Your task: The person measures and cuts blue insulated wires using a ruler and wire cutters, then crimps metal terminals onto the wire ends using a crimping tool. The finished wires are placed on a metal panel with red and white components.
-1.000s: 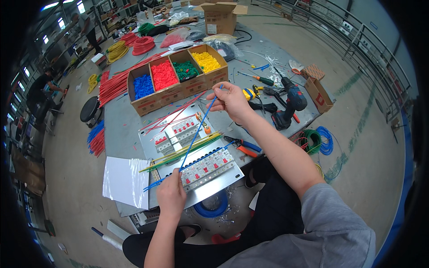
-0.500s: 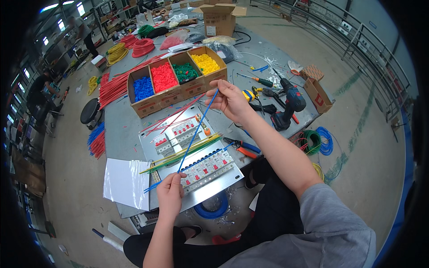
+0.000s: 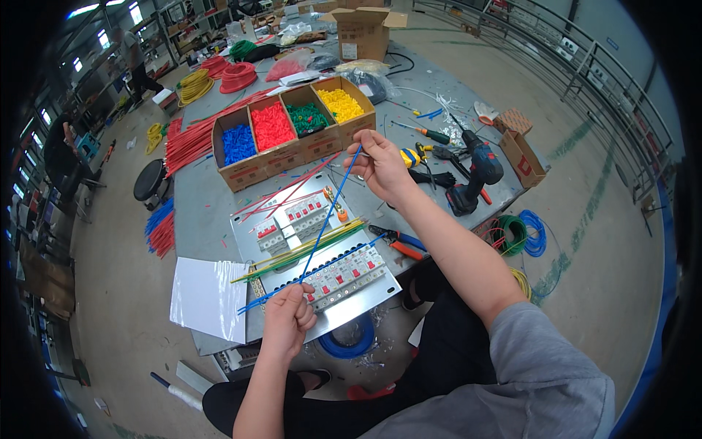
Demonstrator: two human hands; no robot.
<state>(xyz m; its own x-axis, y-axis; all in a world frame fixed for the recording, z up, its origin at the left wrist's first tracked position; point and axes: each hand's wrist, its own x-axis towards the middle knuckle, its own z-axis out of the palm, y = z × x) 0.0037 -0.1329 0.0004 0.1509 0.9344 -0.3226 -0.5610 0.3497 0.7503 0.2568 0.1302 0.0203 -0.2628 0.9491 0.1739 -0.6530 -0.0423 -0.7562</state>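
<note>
A straight blue wire (image 3: 330, 211) stretches slantwise between my two hands. Its upper end is pinched in the fingers of my right hand (image 3: 382, 167), raised above the table. At the lower end, my left hand (image 3: 288, 319) is closed round it with the fingers curled in. Below lies a metal mounting plate (image 3: 349, 313) with a near row of circuit breakers (image 3: 344, 276) and a smaller far group of breakers (image 3: 303, 211). Yellow and green wires (image 3: 307, 251) rest across the plate between them. More blue wires (image 3: 256, 301) stick out beside my left hand.
Beyond the plate stands a divided cardboard box (image 3: 281, 157) of coloured wire sleeves. A cordless drill (image 3: 479, 172), screwdriver (image 3: 433, 134) and wire strippers (image 3: 401, 241) lie to the right. White sheets (image 3: 208, 300) lie at the left, with red wires (image 3: 191, 146) farther back.
My left hand has shifted slightly right and its fingers have curled in more. The right hand keeps its pinch on the wire. In the background, people have moved.
</note>
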